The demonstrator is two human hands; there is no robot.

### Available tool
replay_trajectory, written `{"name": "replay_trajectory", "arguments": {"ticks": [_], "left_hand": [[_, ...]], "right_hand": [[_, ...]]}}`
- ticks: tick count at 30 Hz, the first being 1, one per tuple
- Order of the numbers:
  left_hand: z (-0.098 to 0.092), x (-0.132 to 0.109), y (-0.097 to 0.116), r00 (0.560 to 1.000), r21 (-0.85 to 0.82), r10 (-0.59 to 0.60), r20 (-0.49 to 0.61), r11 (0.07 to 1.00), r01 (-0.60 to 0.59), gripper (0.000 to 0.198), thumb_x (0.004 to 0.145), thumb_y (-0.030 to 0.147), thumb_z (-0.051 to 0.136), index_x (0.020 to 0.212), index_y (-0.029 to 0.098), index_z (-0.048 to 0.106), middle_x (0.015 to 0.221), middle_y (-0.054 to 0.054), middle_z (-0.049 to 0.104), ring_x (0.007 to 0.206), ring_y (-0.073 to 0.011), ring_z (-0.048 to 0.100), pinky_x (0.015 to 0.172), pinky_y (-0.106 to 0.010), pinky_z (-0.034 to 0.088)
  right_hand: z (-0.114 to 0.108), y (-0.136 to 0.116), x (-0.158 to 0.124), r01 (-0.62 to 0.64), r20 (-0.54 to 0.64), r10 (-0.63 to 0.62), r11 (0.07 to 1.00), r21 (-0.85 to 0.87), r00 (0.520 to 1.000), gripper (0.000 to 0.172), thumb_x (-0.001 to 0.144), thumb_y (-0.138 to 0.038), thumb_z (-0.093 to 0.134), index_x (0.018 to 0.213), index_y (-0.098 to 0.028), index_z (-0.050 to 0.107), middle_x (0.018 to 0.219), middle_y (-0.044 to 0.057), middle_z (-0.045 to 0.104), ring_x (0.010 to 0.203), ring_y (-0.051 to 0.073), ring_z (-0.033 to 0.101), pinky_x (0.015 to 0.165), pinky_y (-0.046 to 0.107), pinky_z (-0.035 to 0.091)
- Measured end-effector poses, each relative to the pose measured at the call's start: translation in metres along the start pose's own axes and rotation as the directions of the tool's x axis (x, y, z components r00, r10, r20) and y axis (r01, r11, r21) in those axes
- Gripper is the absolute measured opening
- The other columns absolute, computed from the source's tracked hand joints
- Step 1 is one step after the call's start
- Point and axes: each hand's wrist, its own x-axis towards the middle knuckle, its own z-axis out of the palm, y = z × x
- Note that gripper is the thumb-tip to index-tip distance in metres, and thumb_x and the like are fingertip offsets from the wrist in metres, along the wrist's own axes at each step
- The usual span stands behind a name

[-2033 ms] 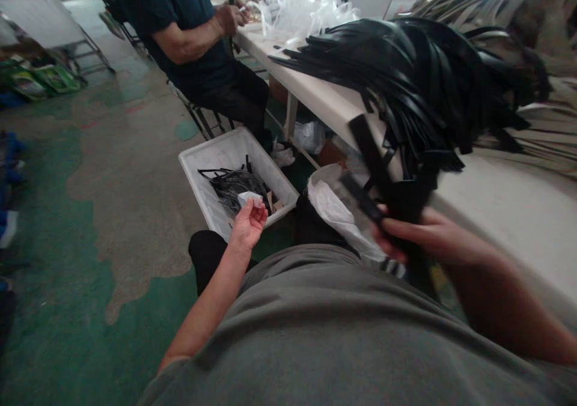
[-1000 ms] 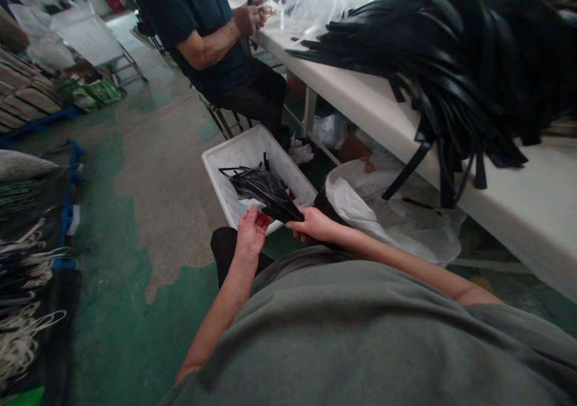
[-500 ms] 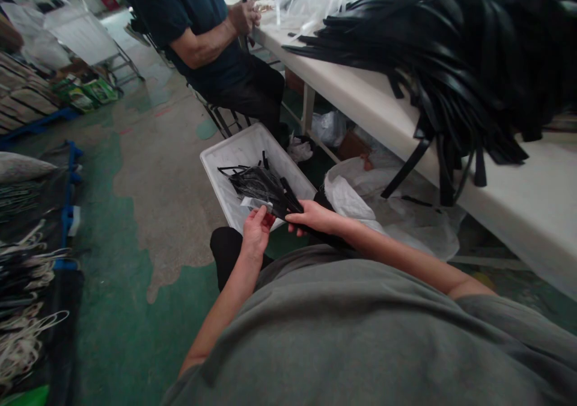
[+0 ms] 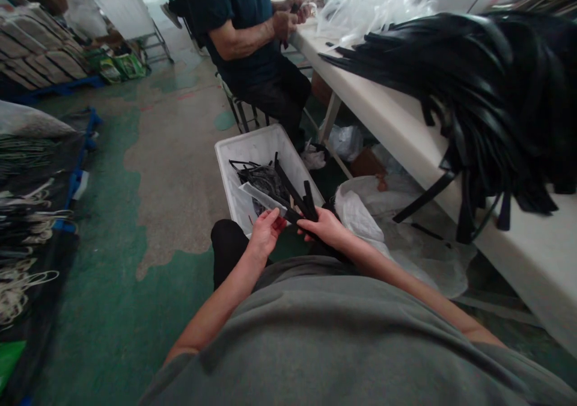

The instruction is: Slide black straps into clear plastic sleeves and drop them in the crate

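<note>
Fanned wider than half a second ago, the black straps [image 4: 310, 202] are gripped by the right hand [image 4: 329, 228] over the white bin [image 4: 229, 181]; a pale strip [image 4: 261, 197] is pinched in the left hand's [image 4: 265, 233] fingers. Light, pliable straps (perhaps slippery) are best held near their ends.

The white table [image 4: 536, 256] carries a heap of black straps [image 4: 473, 63] and translucent white strips [image 4: 374, 6].
</note>
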Motion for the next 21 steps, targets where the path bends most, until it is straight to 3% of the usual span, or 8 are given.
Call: {"name": "replay_trajectory", "arguments": {"ticks": [4, 8, 10, 13, 17, 21], "left_hand": [[-0.001, 0.001, 0.005, 1.0, -0.012, -0.011, -0.014, 1.0, 0.011, 0.024, 0.063, 0.019, 0.083, 0.071, 0.015, 0.061, 0.064, 0.001, 0.069, 0.055, -0.0103, 0.062, 0.062, -0.024, 0.053], [-0.015, 0.011, 0.022, 0.997, -0.083, 0.023, -0.078, 0.996, -0.029, 0.017, 0.071, 0.017, 0.077, 0.071, 0.016, 0.06, 0.06, 0.002, 0.066, 0.055, -0.0101, 0.063, 0.061, -0.023, 0.054], [-0.024, 0.015, 0.024, 0.996, -0.099, 0.031, -0.08, 0.994, -0.039, 0.015, 0.072, 0.017, 0.076, 0.072, 0.016, 0.061, 0.062, 0.001, 0.067, 0.057, -0.0108, 0.064, 0.06, -0.023, 0.055], [-0.04, 0.031, 0.014, 0.997, -0.086, 0.043, -0.064, 0.995, -0.049, 0.019, 0.067, 0.016, 0.08, 0.074, 0.016, 0.063, 0.066, 0.001, 0.069, 0.059, -0.0117, 0.065, 0.058, -0.023, 0.055], [-0.056, 0.065, 0.002, 0.997, -0.065, 0.079, -0.019, 0.995, -0.08, 0.022, 0.064, 0.02, 0.084, 0.075, 0.018, 0.064, 0.068, 0.001, 0.068, 0.06, -0.0135, 0.066, 0.055, -0.022, 0.054], [-0.055, 0.064, 0.007, 0.998, -0.04, 0.061, -0.031, 0.997, -0.063, 0.021, 0.064, 0.019, 0.083, 0.074, 0.018, 0.064, 0.068, 0.0, 0.067, 0.058, -0.0132, 0.065, 0.053, -0.021, 0.052]], "right_hand": [[-0.004, 0.0, 0.012, -0.034, 0.061, 0.029, 0.997, 0.073, 0.998, 0.024, 0.075, -0.032, 0.07, 0.088, -0.017, 0.057, 0.066, -0.001, 0.063, 0.05, 0.01, 0.055, 0.045, 0.02, 0.043], [-0.023, 0.009, 0.012, -0.008, 0.008, 0.008, 0.997, 0.078, 1.0, 0.03, 0.073, -0.041, 0.07, 0.074, -0.017, 0.052, 0.05, -0.006, 0.047, 0.045, 0.007, 0.039, 0.043, 0.02, 0.031], [-0.029, 0.016, 0.009, -0.004, 0.004, 0.003, 0.998, 0.069, 1.0, 0.033, 0.069, -0.044, 0.071, 0.079, -0.017, 0.055, 0.048, -0.008, 0.042, 0.043, 0.007, 0.034, 0.042, 0.02, 0.026], [-0.029, 0.028, 0.012, -0.013, 0.128, 0.008, 0.999, 0.039, 0.992, 0.039, 0.063, -0.04, 0.072, 0.092, -0.016, 0.061, 0.057, -0.006, 0.048, 0.047, 0.007, 0.036, 0.044, 0.02, 0.026], [-0.021, 0.038, 0.018, 0.113, 0.307, -0.081, 0.99, -0.089, 0.948, 0.016, 0.061, -0.024, 0.067, 0.072, -0.014, 0.059, 0.06, -0.006, 0.046, 0.055, 0.007, 0.036, 0.049, 0.019, 0.027], [-0.019, 0.032, 0.007, 0.193, 0.311, -0.128, 0.963, -0.188, 0.942, 0.013, 0.067, -0.024, 0.06, 0.064, -0.015, 0.05, 0.058, -0.006, 0.039, 0.055, 0.007, 0.033, 0.049, 0.019, 0.026]]}}
